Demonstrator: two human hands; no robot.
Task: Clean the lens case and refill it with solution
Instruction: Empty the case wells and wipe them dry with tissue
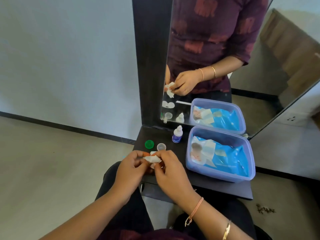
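Both hands are working low in the middle of the view, over the front edge of the dark shelf (216,189). The left hand (131,168) is curling its fingers and pinching the left end of a crumpled white tissue (152,159). The right hand (171,174) is pinching the right end with thumb and forefinger. The wad is lying crosswise, its long axis running left to right between the two sets of fingertips. The tissue and fingers are covering whatever sits inside, so I cannot tell which way the lens case body is pointing.

Just beyond the knuckles, two round caps are lying flat on the shelf, side by side and apart. The green cap (149,144), of opaque plastic, is on the left. The clear cap (161,147) on the right is showing its hollow side up. Behind them the small solution bottle (177,134) is standing upright, with a white nozzle top and a dark blue label, near the mirror (259,58).

To the right, a translucent lavender plastic tub (192,163) with rounded corners is taking up much of the shelf, holding a glossy, crinkled blue packet (230,158). It is well clear of the hands. The mirror is doubling the tub, bottle, caps and hands, and a dark wooden frame (150,66) is running up its left side.
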